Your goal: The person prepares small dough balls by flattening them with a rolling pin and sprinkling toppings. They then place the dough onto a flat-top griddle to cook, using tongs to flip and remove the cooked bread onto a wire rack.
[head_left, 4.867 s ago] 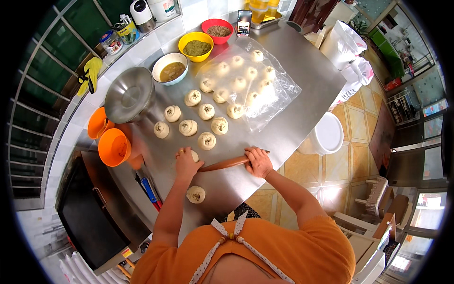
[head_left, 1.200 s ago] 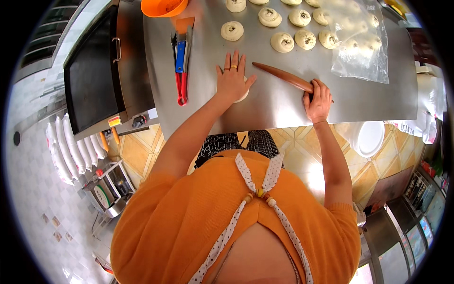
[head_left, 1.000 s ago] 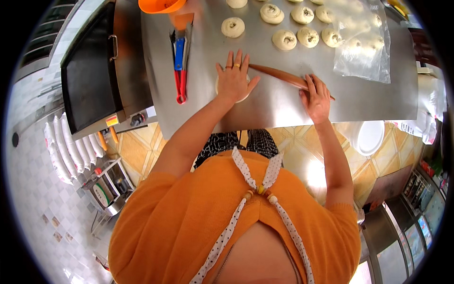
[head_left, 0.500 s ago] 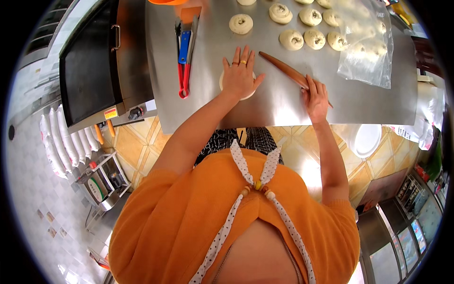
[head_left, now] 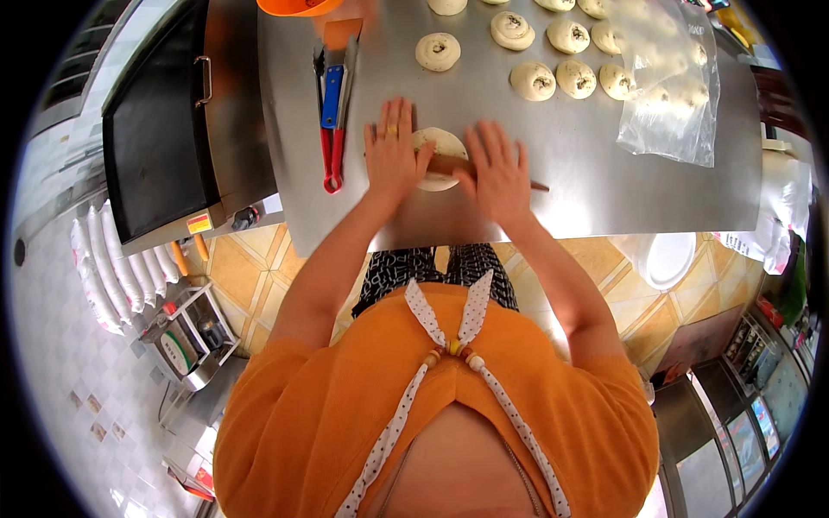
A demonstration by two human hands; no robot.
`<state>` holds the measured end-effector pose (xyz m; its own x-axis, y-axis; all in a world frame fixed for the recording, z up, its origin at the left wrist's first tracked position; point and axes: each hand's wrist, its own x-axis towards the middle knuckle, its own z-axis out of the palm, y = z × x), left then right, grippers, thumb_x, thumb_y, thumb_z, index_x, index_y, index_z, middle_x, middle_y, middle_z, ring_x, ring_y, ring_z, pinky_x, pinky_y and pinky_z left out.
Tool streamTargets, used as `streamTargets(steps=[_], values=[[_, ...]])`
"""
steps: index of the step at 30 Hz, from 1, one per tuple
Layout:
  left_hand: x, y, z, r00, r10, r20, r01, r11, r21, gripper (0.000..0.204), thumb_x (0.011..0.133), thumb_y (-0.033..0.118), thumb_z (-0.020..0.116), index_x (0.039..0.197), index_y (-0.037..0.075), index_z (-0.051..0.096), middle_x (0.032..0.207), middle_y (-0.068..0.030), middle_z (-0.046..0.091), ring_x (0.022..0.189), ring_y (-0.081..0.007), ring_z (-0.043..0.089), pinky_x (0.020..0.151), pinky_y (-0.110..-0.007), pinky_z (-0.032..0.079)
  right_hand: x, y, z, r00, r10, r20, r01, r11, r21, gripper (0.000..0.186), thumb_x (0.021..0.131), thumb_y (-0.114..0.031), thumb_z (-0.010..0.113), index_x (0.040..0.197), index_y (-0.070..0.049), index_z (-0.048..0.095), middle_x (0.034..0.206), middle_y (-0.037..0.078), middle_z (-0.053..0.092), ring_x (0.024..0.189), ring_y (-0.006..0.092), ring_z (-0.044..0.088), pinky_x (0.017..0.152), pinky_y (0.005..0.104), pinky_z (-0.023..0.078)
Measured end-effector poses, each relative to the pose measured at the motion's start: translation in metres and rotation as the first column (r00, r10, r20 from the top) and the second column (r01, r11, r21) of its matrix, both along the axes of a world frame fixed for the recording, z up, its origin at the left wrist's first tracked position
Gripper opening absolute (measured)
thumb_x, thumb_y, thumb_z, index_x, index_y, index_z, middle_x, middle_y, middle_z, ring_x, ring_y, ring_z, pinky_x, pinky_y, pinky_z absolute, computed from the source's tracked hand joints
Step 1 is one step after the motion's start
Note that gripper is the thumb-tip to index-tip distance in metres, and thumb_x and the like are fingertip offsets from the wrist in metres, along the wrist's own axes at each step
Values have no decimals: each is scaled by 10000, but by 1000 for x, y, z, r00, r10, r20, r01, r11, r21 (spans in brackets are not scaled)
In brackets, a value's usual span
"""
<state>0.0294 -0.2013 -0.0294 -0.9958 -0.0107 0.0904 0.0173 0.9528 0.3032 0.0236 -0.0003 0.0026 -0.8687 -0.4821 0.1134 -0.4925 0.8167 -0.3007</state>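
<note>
A flattened pale dough disc (head_left: 437, 142) lies on the steel table (head_left: 596, 186) near its front edge. A wooden rolling pin (head_left: 446, 164) lies across the disc, its thin tip sticking out to the right. My left hand (head_left: 393, 157) presses palm-down on the pin's left part, fingers spread. My right hand (head_left: 495, 173) presses on its right part in the same way. Beyond the hands, several filled dough rounds (head_left: 533, 82) sit in rows.
A clear plastic bag (head_left: 667, 91) covers more rounds at the right. Blue and red handled tools (head_left: 332, 112) lie left of my hands, below an orange bowl (head_left: 298, 7). A black griddle (head_left: 160, 129) stands at the left. A white lidded bucket (head_left: 669, 259) sits on the floor.
My right hand has brought the rolling pin leftward from beside the disc onto it. My left hand has come off the dough onto the pin. Both palms now press it.
</note>
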Motion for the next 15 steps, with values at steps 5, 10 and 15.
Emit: streamTargets(steps=[5, 10, 15], values=[[-52, -8, 0, 995, 70, -69, -73, 996, -48, 715, 882, 415, 505, 1436, 25, 276, 1483, -169, 300, 1383, -353, 253, 1055, -591, 228, -48, -20, -3, 989, -110, -103, 111, 994, 3, 622, 869, -408, 551, 1375, -74, 413, 1480, 150, 302, 1379, 348, 238, 1062, 604, 211], [51, -9, 9, 991, -92, 97, 84, 992, 90, 766, 868, 446, 511, 1438, -3, 266, 1489, -185, 284, 1386, -358, 243, 1061, -573, 235, 55, -7, 7, 964, 36, 262, -52, 997, 55, 663, 842, -411, 590, 1374, -60, 409, 1492, 147, 289, 1398, 334, 219, 1058, 619, 212], [-88, -18, -5, 979, 47, -197, -40, 998, 43, 703, 892, 438, 489, 1402, -16, 324, 1451, -206, 327, 1349, -368, 294, 1051, -557, 263, -72, -32, -7, 975, -182, -125, 182, 983, -17, 661, 852, -406, 576, 1385, -59, 395, 1480, 153, 304, 1383, 337, 242, 1046, 618, 232]])
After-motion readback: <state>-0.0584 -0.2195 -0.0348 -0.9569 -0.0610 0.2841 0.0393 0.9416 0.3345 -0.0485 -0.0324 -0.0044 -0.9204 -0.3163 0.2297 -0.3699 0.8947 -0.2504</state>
